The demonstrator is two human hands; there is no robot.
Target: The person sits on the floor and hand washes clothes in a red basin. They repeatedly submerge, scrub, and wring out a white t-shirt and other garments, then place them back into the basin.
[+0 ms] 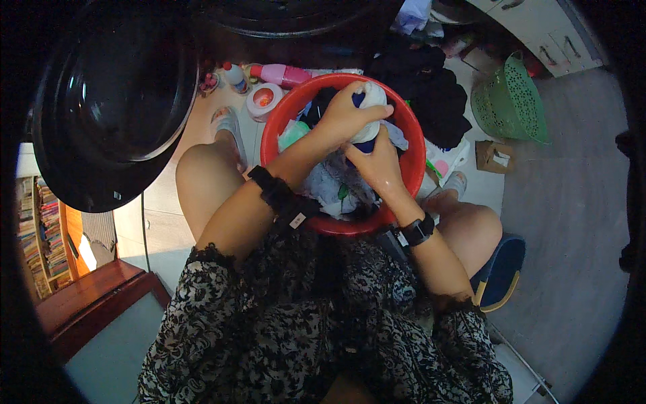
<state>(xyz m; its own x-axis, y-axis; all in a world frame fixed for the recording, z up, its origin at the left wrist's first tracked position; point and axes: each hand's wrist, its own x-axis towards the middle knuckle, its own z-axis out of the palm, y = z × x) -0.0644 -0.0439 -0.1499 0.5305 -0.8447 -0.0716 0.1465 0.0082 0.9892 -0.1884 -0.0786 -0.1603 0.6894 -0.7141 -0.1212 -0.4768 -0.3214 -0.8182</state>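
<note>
Over a red basin [270,135] between my knees, both hands are closed on a white and dark-blue piece of cloth [374,101], bunched up so its exact kind does not show. My left hand [342,116] grips it from the left, thumb across its front. From below, my right hand [379,161] holds its lower end. Wet-looking laundry [333,185] in pale grey, white and dark colours fills the basin under my hands. A pale green piece [293,133] lies at the left inside the rim.
A pink bottle [286,74], a white bottle [235,77] and a round pink-and-white tub [264,99] stand beyond the basin's left. Dark clothes [431,94] lie to the right, near a green perforated basket [510,101] and a small cardboard box [494,157]. A large black basin [121,87] leans at far left.
</note>
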